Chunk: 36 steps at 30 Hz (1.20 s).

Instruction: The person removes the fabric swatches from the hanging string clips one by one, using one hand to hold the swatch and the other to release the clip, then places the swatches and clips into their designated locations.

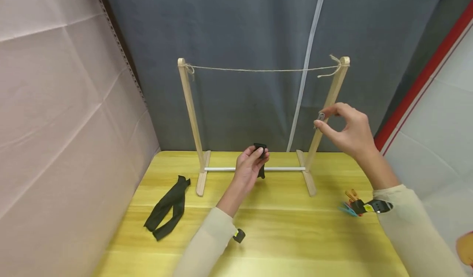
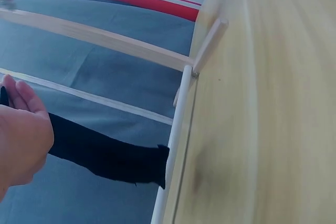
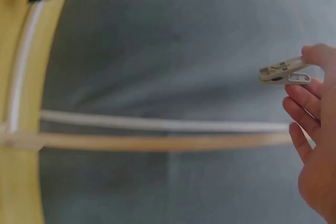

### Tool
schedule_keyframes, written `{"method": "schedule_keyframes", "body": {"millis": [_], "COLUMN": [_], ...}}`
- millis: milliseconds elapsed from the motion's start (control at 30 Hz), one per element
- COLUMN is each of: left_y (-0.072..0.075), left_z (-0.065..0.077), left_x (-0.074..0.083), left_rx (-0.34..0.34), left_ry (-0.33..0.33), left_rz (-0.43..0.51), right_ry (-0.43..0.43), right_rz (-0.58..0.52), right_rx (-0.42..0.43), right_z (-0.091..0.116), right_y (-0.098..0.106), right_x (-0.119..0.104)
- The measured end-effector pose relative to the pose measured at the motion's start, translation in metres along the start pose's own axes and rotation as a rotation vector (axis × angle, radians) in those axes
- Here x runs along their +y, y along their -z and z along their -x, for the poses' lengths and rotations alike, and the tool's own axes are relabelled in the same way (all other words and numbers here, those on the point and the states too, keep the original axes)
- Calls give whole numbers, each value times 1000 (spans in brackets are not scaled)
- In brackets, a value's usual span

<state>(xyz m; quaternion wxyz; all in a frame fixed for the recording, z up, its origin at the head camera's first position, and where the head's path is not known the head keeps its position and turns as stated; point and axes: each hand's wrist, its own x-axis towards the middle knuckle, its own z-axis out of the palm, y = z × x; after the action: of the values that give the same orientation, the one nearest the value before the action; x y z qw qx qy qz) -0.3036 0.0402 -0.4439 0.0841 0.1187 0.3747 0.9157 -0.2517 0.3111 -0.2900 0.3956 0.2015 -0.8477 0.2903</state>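
My left hand (image 1: 248, 167) pinches a strip of black cloth (image 1: 261, 171) between thumb and fingers, in front of the wooden rack. In the left wrist view the black cloth (image 2: 107, 153) hangs from the hand, its free end overlapping the white crossbar. My right hand (image 1: 349, 129), raised beside the rack's right post, pinches a grey clothespin (image 1: 320, 117) between thumb and fingertips. The right wrist view shows the clothespin (image 3: 286, 72) from the side. Above both hands a thin string (image 1: 255, 70) runs between the two posts, knotted at each end.
A black pair of doll-sized trousers (image 1: 171, 207) lies on the wooden table (image 1: 288, 236) at the left. Several coloured clothespins (image 1: 351, 203) lie at the right, partly hidden by the right wrist camera. The rack's left post (image 1: 191, 116) and white crossbar (image 1: 284, 169) stand before a grey curtain.
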Motion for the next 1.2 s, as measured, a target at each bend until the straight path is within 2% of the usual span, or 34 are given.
{"method": "schedule_keyframes", "body": {"millis": [133,300,633,767,900,1100,1200], "left_y": [11,33,79,98,119,150,162], "left_z": [10,30,66,80,92,106,115], "left_x": [8,30,102,130,152,172,179], "left_rx": [19,29,76,97,102,128,143], "left_ry": [3,-4,-58,-55,-59,-63,-57], "left_rz": [-54,-172,-317,-441,-556,-592,-595], "right_ry": [-78,-149,-206,-221,-238,-293,-306], "right_rz": [57,147,221,247,245,230,233], "right_rx": [-113,-226,-407,-461,-498,-576,-588], "right_z": [21,45,85,102,116,135,146], "right_y": [1,5,18,21,22,19,18], "right_x": [21,48,91,104,115,131,141]}}
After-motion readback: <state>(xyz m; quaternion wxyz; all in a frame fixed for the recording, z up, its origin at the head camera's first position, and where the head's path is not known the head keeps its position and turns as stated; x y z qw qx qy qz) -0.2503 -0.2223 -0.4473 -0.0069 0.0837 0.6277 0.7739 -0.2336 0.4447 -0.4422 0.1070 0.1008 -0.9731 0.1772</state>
